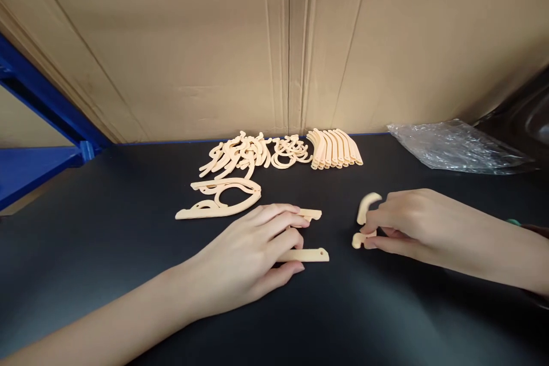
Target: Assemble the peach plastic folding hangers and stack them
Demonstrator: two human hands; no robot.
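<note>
My left hand [270, 246] rests palm down on the table, its fingers curled over cream plastic hanger arms. The end of one hanger arm [315, 255], with a small hole, sticks out between thumb and index finger; the tip of another piece [312, 214] shows past the upper fingers. Off to the right, my right hand [398, 223] pinches a small cream hanger hook [358, 240] between thumb and fingers. A curved cream piece [367, 207] shows just above those fingertips; whether it joins the hook is hidden.
Beyond my left hand lies a folded hanger [240, 205]. Along the back are a pile of curved arms [235, 154], a heap of hooks [285, 154] and a row of straighter arms [337, 148]. Clear plastic bag [454, 146] at right; cardboard wall [193, 57] behind; blue frame [43, 97] at left.
</note>
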